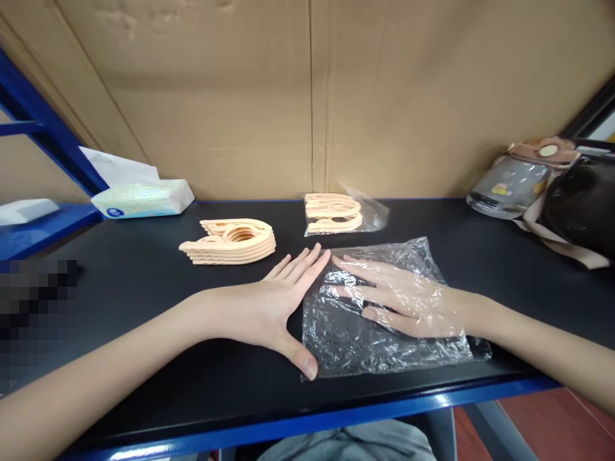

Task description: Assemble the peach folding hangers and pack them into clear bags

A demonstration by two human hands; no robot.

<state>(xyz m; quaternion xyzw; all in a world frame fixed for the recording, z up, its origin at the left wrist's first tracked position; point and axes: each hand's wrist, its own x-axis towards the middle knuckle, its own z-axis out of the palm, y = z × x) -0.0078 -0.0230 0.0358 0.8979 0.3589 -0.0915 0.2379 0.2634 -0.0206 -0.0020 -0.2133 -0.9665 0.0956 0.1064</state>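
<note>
A clear plastic bag (346, 352) lies on the black table, its opening toward the right. Inside it is my right hand (403, 298), palm down, with the fingers spread and seen through the film. My left hand (273, 307) rests at the bag's left edge, fingers stretched out and thumb apart, holding nothing. Behind my left hand sits a stack of peach-coloured folding hangers (235, 242). Farther back, more peach hangers (334, 212) lie in a clear bag.
A tissue pack (144, 197) stands at the back left, with one tissue pulled up. At the back right are a clear water bottle (512, 182) with a strap and a dark bag-like object (586, 205). A cardboard wall (216, 96) closes off the back; a blue rim (327, 421) edges the front.
</note>
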